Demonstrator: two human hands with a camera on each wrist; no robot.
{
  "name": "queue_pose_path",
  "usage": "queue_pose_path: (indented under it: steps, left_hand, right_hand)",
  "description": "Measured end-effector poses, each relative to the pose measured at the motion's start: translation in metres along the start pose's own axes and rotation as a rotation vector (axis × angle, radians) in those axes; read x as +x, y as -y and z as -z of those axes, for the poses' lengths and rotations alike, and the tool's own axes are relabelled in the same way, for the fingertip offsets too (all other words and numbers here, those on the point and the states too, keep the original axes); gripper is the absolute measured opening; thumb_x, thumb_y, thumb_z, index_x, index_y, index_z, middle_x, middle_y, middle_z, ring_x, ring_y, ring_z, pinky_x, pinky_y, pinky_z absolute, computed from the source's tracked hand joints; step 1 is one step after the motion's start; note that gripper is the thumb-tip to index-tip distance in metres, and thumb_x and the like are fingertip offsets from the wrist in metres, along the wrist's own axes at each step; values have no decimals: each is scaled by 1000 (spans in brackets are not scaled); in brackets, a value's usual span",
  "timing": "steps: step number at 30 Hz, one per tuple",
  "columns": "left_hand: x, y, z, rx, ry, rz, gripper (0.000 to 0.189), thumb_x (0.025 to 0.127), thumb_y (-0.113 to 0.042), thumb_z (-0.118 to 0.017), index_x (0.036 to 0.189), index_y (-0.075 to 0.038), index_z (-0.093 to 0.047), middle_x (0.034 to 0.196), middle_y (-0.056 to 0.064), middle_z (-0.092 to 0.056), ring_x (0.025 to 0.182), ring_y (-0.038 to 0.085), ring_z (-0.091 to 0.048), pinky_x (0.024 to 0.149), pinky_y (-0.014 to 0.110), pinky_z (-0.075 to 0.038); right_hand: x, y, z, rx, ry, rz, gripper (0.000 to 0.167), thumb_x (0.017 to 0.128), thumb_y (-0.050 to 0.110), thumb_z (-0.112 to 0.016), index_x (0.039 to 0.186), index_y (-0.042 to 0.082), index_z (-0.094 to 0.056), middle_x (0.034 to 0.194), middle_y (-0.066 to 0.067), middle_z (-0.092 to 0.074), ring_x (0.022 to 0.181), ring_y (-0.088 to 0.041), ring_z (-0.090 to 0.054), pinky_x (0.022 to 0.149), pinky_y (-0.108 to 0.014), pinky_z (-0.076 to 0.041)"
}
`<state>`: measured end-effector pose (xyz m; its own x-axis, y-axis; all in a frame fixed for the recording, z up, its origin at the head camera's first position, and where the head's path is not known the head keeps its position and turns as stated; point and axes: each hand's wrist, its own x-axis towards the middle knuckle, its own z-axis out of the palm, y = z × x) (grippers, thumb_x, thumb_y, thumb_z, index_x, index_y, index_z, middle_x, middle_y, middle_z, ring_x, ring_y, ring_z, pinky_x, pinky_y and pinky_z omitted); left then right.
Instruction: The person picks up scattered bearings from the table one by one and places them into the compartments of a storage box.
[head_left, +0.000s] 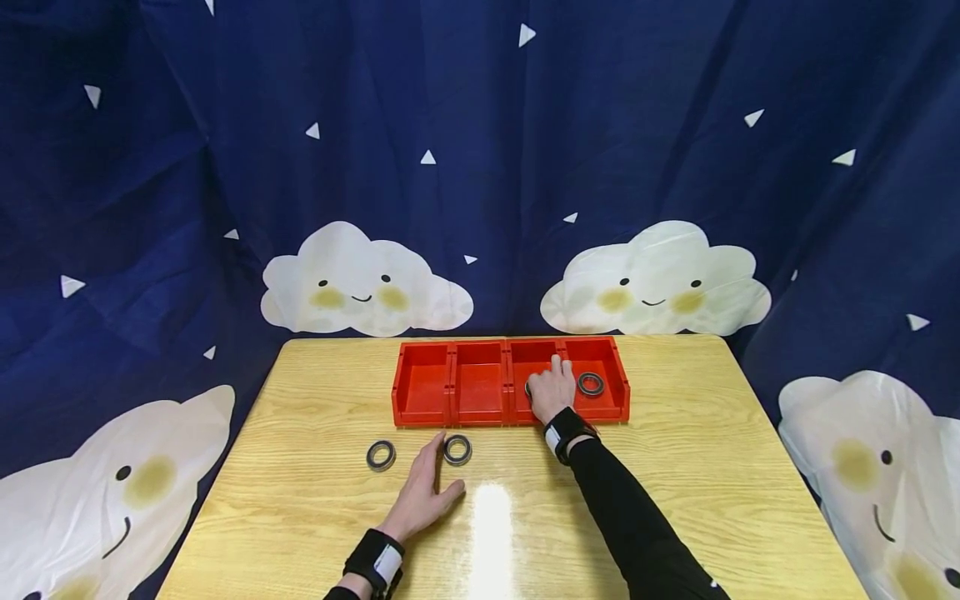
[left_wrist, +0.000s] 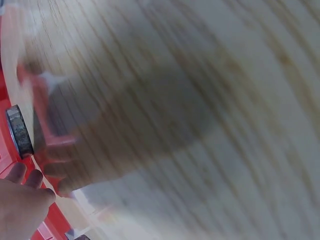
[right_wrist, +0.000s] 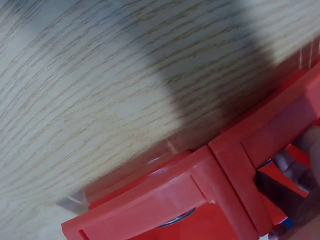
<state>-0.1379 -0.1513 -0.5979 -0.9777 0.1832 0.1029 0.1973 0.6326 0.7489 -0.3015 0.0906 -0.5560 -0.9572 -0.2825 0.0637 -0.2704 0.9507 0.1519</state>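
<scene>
My left hand (head_left: 424, 498) is over the table with its fingers extended, the fingertips at the left edge of a ball bearing (head_left: 468, 451). In the left wrist view that bearing (left_wrist: 19, 131) appears just beyond the fingertips. Another ball bearing (head_left: 392, 455) lies flat to the left of this hand. My right hand (head_left: 552, 392) reaches into the third compartment from the left of a red divided tray (head_left: 452, 421). Its fingers pinch a ball bearing (head_left: 528, 390), mostly hidden by the hand. The rightmost compartment holds a ball bearing (head_left: 601, 384).
The tray stands toward the back of the wooden table (head_left: 690, 483), its two left compartments showing bare red floors. Behind the table hangs a dark blue curtain (head_left: 480, 200) with clouds. A bright reflection lies on the tabletop between the arms.
</scene>
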Motion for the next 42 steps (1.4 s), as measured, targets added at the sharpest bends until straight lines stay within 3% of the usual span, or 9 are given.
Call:
queue_pose_path:
  steps: [5,9,13,16,22,27,31,35,42]
  left_hand:
    - [-1,1,-2,2,-12,-4,81,82,-25,-69,146,-9,-23,145,10,-30,132,26,-26,103,46,-28]
    - [-1,3,-3,18,-23,-21,78,81,-24,-70,144,-7,-26,143,12,-33,131,29,-28,102,48,-29]
    - [3,4,-2,57,-38,-62,75,81,-22,-70,142,-4,-30,140,14,-36,128,31,-32,100,49,-31]
    - [7,3,-1,88,-47,-77,74,80,-22,-70,141,-2,-32,138,15,-39,126,31,-35,101,48,-31]
    - [11,1,-1,145,-64,-75,74,79,-24,-70,140,-2,-33,137,15,-40,125,32,-37,100,47,-31]
    - [14,2,-4,198,-79,-46,72,78,-27,-71,137,-2,-37,132,17,-45,121,35,-40,97,50,-33]
    - [19,1,-5,242,-89,-12,71,77,-30,-72,134,-2,-42,126,18,-49,116,36,-43,94,50,-35]
    - [24,-2,-6,278,-96,1,70,75,-33,-73,131,-1,-46,121,19,-51,110,36,-45,92,48,-37]
    - [29,-2,-9,345,-122,9,67,72,-35,-76,124,1,-53,113,18,-53,100,34,-47,82,45,-40]
  right_hand:
    - [-3,-4,-4,59,-97,6,18,79,29,-69,88,14,-68,79,-6,-65,93,-32,-37,81,-46,-26]
    - [-10,-7,-11,143,-285,38,22,82,29,-65,97,13,-67,91,-6,-65,90,-31,-38,77,-44,-28]
    - [-25,-5,-11,310,-483,74,19,84,24,-61,97,10,-66,89,-8,-59,83,-30,-41,71,-42,-32]
    - [-42,-1,-10,491,-551,76,12,84,19,-60,92,11,-64,81,-5,-57,73,-25,-46,63,-35,-34]
    - [-75,-2,-23,1014,-435,-103,4,84,12,-63,86,14,-60,58,4,-44,49,-11,-40,50,-25,-31]
    - [-99,-10,-28,1326,-333,-158,10,85,4,-62,95,0,-62,60,-1,-47,48,-7,-39,47,-21,-31]
    - [-111,-14,-20,1446,-230,-173,16,87,0,-60,100,-9,-60,60,-14,-50,48,-12,-43,49,-19,-35]
    - [-112,-18,-31,1519,-207,-229,17,88,1,-59,100,-11,-59,66,-26,-55,52,-25,-52,49,-19,-37]
    - [-107,-19,-56,1521,-193,-350,16,88,8,-61,98,-4,-63,72,-21,-61,58,-24,-56,45,-21,-37]
